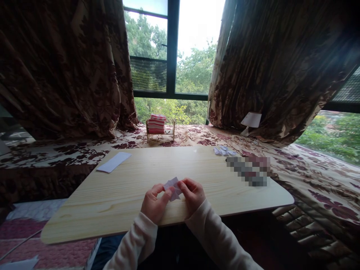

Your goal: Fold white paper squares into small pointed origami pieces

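Note:
A small piece of folded white paper (174,184) is held between both hands, just above the near middle of the wooden table (135,183). My left hand (156,202) pinches its left side with thumb and fingers. On the right edge, my right hand (193,194) grips the same paper, fingers curled. Pointed corners of the paper stick out above and below the fingertips; its exact folded shape is too small to make out. A flat stack or strip of white paper (114,162) lies at the table's far left. Several small folded papers (224,150) sit at the far right.
A pixelated dark patch (249,171) covers something at the table's right. Behind the table, a small wooden rack (160,131) holds folded striped cloths (156,123). A white lamp (251,120) stands on the patterned window ledge. The table's rounded corner is at right.

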Available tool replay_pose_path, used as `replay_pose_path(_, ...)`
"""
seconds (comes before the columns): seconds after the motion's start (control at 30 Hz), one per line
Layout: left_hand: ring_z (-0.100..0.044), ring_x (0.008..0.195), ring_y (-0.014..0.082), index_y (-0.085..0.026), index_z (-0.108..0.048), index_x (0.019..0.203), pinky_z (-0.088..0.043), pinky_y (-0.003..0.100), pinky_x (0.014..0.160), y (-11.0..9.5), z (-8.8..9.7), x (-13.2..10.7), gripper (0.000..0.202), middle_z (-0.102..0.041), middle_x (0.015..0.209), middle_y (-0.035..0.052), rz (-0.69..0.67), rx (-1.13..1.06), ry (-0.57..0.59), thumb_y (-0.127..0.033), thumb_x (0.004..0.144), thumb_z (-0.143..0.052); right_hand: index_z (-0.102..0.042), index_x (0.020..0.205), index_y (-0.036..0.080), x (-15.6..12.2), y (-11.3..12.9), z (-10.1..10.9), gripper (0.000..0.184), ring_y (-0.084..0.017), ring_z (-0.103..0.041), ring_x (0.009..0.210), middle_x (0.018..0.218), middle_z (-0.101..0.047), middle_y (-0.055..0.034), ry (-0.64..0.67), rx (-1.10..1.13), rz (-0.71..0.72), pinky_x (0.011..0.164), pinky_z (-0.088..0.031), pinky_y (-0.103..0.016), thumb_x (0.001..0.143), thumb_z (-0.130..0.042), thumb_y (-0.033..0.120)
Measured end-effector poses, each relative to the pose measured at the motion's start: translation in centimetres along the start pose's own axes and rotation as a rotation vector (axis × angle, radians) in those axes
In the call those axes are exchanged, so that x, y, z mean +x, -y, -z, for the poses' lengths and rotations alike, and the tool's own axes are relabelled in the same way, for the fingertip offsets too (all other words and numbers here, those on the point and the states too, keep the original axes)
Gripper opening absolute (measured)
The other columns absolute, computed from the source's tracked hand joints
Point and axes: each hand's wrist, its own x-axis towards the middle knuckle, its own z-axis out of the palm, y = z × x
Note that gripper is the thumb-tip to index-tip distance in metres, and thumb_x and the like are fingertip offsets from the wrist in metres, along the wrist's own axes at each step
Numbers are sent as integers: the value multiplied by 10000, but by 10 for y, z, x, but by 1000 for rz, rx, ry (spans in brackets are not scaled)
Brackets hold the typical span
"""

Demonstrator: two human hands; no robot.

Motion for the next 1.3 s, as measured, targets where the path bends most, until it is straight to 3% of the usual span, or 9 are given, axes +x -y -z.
replay_pose_path(0.37,-562,785,189,-151,-670,762,-429,296,754,5,0,1,211,-613,753,44,-46,19,-12,-325,728,-556,-614,730,160,3,-9,2,140,-132,-529,572,643,-603,-21,82,-48,89,530,-437,-252,760,-557,285)
replay_pose_path(0.5,-552,875,187,-178,-622,938,-420,322,830,7,1,1,255,-590,875,41,-129,79,-147,-309,724,-577,-602,734,182,10,8,15,27,-150,-525,655,688,-598,-23,-68,-289,398,620,-446,-293,745,-579,191)
replay_pose_path(0.63,-504,961,208,-209,-610,977,-375,385,896,2,3,-5,272,-550,954,53,-325,343,-381,-259,710,-600,-631,797,218,5,23,24,128,-174,-512,790,794,-607,-36,-78,-586,662,718,-418,-338,761,-552,123)
replay_pose_path(0.73,-531,870,195,-232,-621,965,-334,422,925,-9,6,-21,264,-580,874,29,-432,450,-365,-224,701,-609,-643,796,227,-9,23,25,152,-162,-492,736,759,-573,-33,-86,-722,762,669,-390,-319,755,-558,107)
replay_pose_path(0.8,-547,774,176,-235,-642,903,-365,387,890,-16,7,-38,202,-591,774,7,-372,371,-292,-230,705,-604,-634,812,218,-20,23,26,164,-146,-479,676,704,-555,-24,-82,-739,790,634,-371,-304,750,-559,86)
replay_pose_path(0.93,-568,829,190,-204,-670,862,-439,270,760,-24,3,-64,212,-634,834,37,93,-102,-115,-340,738,-566,-607,853,203,-38,30,25,197,-144,-482,666,705,-563,-27,-112,-711,804,640,-367,-312,744,-548,50)
replay_pose_path(1.1,-574,734,183,-142,-686,760,-465,296,711,-25,-9,-57,330,-658,747,76,430,-671,-25,-442,731,-552,-608,840,210,-46,45,16,201,-137,-484,654,703,-560,-24,-99,-680,868,639,-372,-307,737,-552,47)
replay_pose_path(1.2,-578,709,172,-141,-685,695,-472,282,684,-23,-14,-44,250,-655,694,64,462,-791,-25,-385,678,-632,-611,828,204,-46,47,12,191,-134,-480,641,687,-562,-23,-91,-682,882,634,-370,-305,733,-557,48)
replay_pose_path(1.3,-574,680,157,-145,-687,698,-466,270,677,-18,-15,-38,217,-645,655,41,405,-755,-20,-356,677,-641,-615,841,207,-46,45,11,214,-135,-484,650,695,-570,-23,-76,-708,888,639,-371,-305,714,-582,38)
